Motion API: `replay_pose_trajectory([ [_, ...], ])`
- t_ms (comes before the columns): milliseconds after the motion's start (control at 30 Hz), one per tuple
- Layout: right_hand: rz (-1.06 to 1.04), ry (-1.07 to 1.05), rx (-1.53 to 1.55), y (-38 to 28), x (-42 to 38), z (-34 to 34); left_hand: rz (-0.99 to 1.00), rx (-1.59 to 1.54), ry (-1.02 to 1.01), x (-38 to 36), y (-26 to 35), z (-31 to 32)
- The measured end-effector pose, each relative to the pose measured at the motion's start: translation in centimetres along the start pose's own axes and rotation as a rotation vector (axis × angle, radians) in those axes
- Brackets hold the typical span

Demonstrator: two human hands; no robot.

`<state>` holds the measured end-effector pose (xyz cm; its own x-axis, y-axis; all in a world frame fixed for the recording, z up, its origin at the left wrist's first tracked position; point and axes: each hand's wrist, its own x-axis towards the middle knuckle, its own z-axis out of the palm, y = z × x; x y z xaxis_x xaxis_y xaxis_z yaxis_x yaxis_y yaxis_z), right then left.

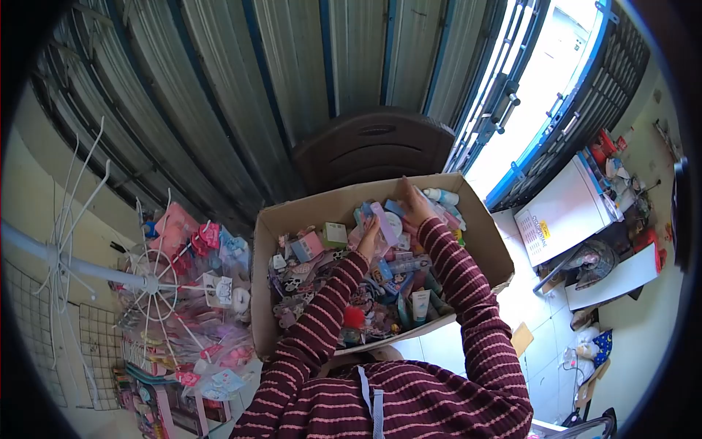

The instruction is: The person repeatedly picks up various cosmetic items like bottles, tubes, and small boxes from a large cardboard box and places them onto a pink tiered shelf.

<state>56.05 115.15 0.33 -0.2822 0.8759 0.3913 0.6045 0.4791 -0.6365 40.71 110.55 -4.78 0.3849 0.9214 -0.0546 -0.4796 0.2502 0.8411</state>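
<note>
A large open cardboard box [479, 233] full of small packaged goods stands in front of me. Both my hands reach into its far half. My left hand [369, 238] is beside a lilac tube-shaped item [383, 224]; its fingers are partly hidden among the goods. My right hand [415, 203] is near the far wall, thumb apart from the fingers, with nothing visible in it. A white bottle [442, 196] lies just right of it. Also in the box are a green box [335, 234], a pink and blue box [307, 246], a white tube [420, 306] and a red fluffy item [354, 317].
Behind the box is a brown plastic chair [376, 143] against a metal shutter [292, 66]. A rack [157, 285] hung with bagged goods stands at the left. At the right are a white carton [559, 212] and a cardboard piece [521, 339] on the tiled floor.
</note>
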Motion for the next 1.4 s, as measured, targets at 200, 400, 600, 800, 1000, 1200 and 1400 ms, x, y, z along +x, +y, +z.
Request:
replay_pose_trajectory([
  [200, 0.033, 0.141, -0.089, -1.9, -0.6, -2.6, 0.17, -0.052, 0.007, -5.7, 7.4, 3.9],
  [400, -0.121, 0.085, 0.106, -9.1, -1.3, -4.2, 0.267, -0.317, -0.378, -19.3, 10.8, 5.7],
  [600, -0.406, -0.7, 0.399, -21.3, -8.9, -3.0, 0.27, -0.177, -0.495, -37.8, 9.6, 2.2],
  [800, -0.588, -1.876, 1.185, -38.3, -17.2, 13.9, 0.434, -0.168, 0.064, -58.7, 8.3, -1.0],
  [1000, -0.457, -2.347, 1.46, -52.2, -27.2, 25.1, 1.117, -0.406, 0.531, -74.9, 4.6, -1.1],
  [1200, -0.414, -2.687, 1.423, -62.0, -34.9, 32.3, 1.329, -0.333, 0.734, -86.3, 1.6, 2.2],
  [1400, -0.27, -3.029, 1.268, -72.6, -42.7, 39.5, 1.647, -0.302, 0.95, -93.0, -2.2, 5.1],
])
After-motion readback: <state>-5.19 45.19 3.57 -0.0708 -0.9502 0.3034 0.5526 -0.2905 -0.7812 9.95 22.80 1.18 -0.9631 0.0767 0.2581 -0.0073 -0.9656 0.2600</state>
